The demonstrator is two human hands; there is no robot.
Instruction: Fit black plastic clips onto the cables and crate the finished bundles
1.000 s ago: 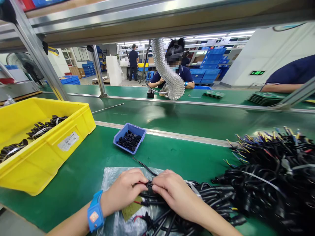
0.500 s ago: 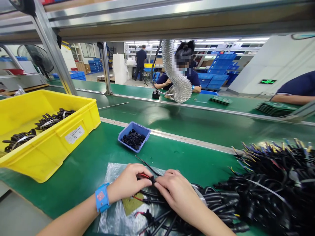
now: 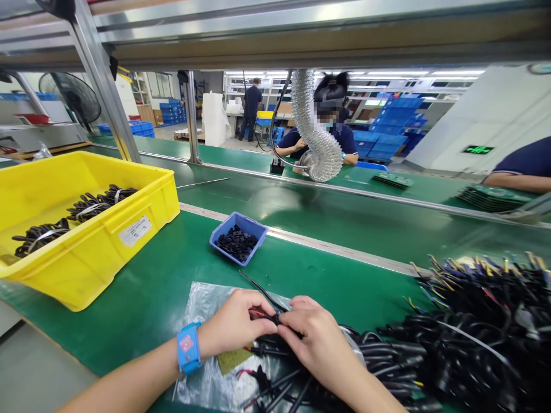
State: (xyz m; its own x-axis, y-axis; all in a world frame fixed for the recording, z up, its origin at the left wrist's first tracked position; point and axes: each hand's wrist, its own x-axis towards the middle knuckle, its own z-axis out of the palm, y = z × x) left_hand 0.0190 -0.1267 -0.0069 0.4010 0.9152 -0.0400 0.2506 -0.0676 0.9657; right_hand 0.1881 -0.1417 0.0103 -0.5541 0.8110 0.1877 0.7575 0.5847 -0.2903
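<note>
My left hand (image 3: 241,318), a blue band on its wrist, pinches a black cable with red and black wires (image 3: 257,314) between thumb and fingers. Fingertips of my right hand (image 3: 316,332) close on the same cable just beside it, and both thumbs nearly meet there. A small black piece at the pinch is mostly hidden by the fingers. Under the hands lies a clear plastic bag (image 3: 200,301) with a yellowish-green flat piece (image 3: 235,360) on it. More black cable ends (image 3: 275,387), some with red wires, lie below my right hand.
A small blue bin (image 3: 257,248) of black plastic parts (image 3: 236,242) stands ahead. At left is a yellow crate (image 3: 103,258) with bundled cables (image 3: 90,207). Heaped black cables (image 3: 469,344) fill the right side. Across the bench, a person sits behind a flexible duct (image 3: 321,149).
The view has shifted slightly. My hands have moved a little to the right, and the left thumb has come closer to the right fingertips. Both keep their hold on the cable.
</note>
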